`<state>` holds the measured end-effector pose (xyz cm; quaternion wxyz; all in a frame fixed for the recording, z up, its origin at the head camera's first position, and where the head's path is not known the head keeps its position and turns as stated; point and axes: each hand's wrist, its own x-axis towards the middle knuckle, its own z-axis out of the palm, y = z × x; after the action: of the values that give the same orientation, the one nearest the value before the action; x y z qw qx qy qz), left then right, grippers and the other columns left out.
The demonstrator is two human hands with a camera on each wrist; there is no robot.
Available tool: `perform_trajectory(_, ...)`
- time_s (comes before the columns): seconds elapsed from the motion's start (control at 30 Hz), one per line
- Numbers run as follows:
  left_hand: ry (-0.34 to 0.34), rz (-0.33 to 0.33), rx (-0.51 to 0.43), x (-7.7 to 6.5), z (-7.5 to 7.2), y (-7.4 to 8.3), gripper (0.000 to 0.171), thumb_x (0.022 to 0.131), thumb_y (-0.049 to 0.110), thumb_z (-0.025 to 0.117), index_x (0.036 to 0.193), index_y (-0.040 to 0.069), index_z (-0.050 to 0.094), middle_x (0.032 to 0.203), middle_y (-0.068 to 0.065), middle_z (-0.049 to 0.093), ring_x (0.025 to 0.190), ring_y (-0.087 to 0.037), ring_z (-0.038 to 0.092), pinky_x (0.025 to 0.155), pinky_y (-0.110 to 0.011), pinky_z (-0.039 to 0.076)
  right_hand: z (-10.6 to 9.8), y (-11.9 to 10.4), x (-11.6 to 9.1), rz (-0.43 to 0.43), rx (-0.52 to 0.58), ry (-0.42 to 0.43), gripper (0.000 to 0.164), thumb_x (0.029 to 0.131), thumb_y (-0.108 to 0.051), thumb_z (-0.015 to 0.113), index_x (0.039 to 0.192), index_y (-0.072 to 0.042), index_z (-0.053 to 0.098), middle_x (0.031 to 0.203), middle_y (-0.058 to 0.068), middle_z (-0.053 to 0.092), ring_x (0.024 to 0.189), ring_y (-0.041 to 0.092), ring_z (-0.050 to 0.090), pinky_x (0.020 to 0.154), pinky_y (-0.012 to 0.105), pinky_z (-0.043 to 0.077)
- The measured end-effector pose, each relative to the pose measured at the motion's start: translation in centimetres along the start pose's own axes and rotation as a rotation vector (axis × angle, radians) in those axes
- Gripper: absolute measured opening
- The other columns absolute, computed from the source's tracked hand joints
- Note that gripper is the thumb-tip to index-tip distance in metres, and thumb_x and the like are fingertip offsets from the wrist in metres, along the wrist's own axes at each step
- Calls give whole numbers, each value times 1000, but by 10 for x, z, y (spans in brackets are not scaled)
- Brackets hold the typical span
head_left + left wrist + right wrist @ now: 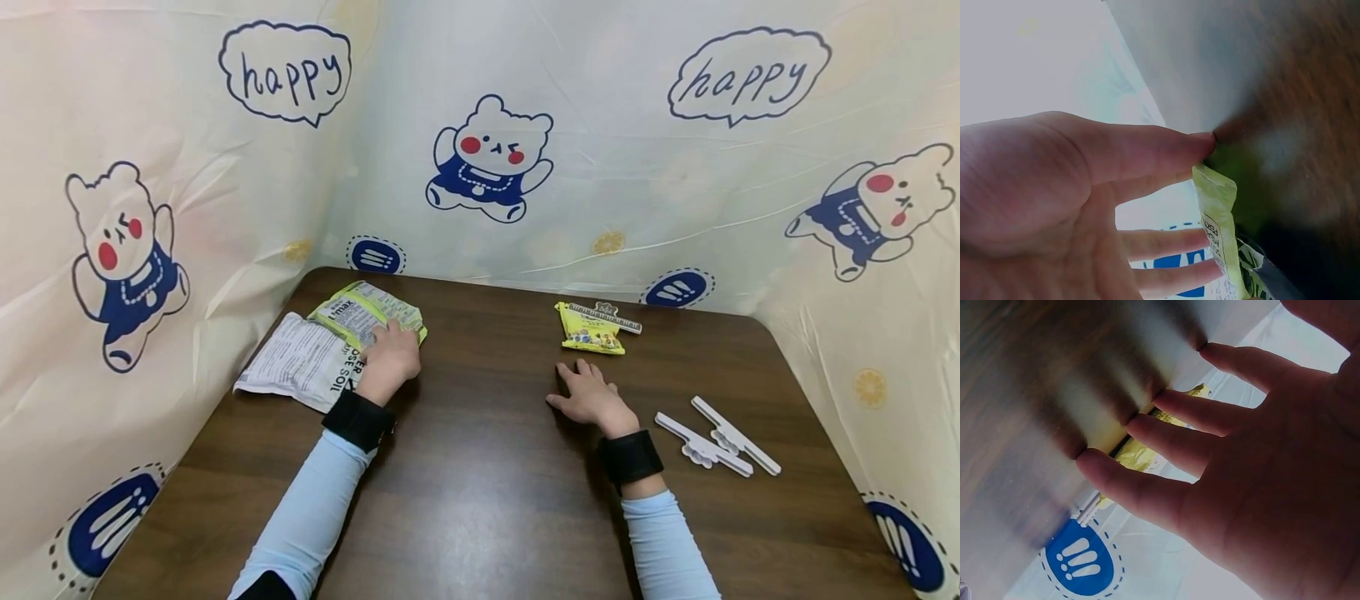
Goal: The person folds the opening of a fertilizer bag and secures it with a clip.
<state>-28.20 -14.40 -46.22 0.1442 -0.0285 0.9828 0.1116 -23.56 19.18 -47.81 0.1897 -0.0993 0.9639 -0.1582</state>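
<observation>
My left hand (392,363) rests on a yellow-green printed packet (348,312) at the back left. That packet overlaps a white bag (288,367) whose black lettering includes "SOIL". In the left wrist view, fairly straight fingers touch the green packet (1217,215), and the thumb tip is by its edge at the tabletop. My right hand (592,398) has its fingers spread, fingertips on the wood, holding nothing. Just beyond it lies a small yellow snack packet (592,333) with a clear sealing clip (603,315) along its top. The right wrist view shows this yellow packet (1138,455) behind the fingers.
Two white sealing clips (705,446) lie close together to the right of my right hand. The brown wooden table (480,467) has a rounded far edge. A pale curtain (615,125) with printed bears and "happy" bubbles hangs around its back and sides.
</observation>
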Motion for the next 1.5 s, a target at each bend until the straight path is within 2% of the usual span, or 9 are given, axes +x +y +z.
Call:
perform_trajectory(0.23,-16,16,7,-1,3,4,43,100,5,57,142,-4,59,141,-33,42,131,-53,39,93,-81,41,-1,-2,-2,0,-3,-10,70,108,-38,61,164,-4,35,166,33,22,153,53,18,110,78,23)
perform_trajectory(0.57,-47,133,56,-3,4,12,40,103,5,56,142,9,66,145,-29,45,131,-50,42,96,-78,42,-1,-2,-2,2,-4,-9,70,108,-38,61,164,-5,35,166,33,21,153,53,18,110,78,24)
perform_trajectory(0.8,-20,220,104,-6,6,16,37,99,6,63,135,10,71,135,-26,52,119,-44,49,90,-59,51,-2,-2,-1,10,4,-14,71,107,-38,61,164,-5,34,167,33,20,153,53,17,111,78,23)
perform_trajectory(1.03,-42,335,113,-9,8,24,41,98,9,70,140,12,70,132,-24,56,116,-41,51,99,-52,45,-2,-2,0,9,-4,-19,72,107,-39,61,164,-5,34,167,33,20,153,53,17,111,78,23)
perform_trajectory(1.13,-53,298,49,-11,9,29,44,98,19,76,141,14,70,143,-23,51,129,-44,46,105,-65,40,-2,0,-1,12,-2,-17,71,107,-38,61,164,-5,34,167,33,20,153,53,16,111,78,22)
perform_trajectory(1.23,-22,246,0,-11,10,34,41,97,29,79,135,15,73,157,-23,40,146,-50,31,104,-82,28,-2,0,-1,9,-2,-12,71,107,-38,61,164,-5,34,167,33,20,153,53,17,111,78,22)
perform_trajectory(1.3,6,228,-18,-10,12,36,36,97,30,78,130,14,75,162,-23,35,152,-52,21,103,-87,22,-2,-1,-1,5,0,-11,71,108,-38,61,164,-5,34,167,33,20,153,53,17,111,78,22)
perform_trajectory(1.4,28,223,-18,-8,17,37,27,98,28,77,120,13,74,158,-23,40,150,-50,27,103,-85,26,-2,-1,-2,4,2,-15,71,108,-38,61,164,-5,34,167,33,20,153,53,17,111,78,22)
perform_trajectory(1.5,31,223,-13,-6,21,37,23,98,22,77,119,13,72,153,-22,44,144,-47,37,102,-84,29,-2,-2,-1,3,3,-16,71,108,-37,61,164,-5,34,167,33,19,153,53,16,111,78,22)
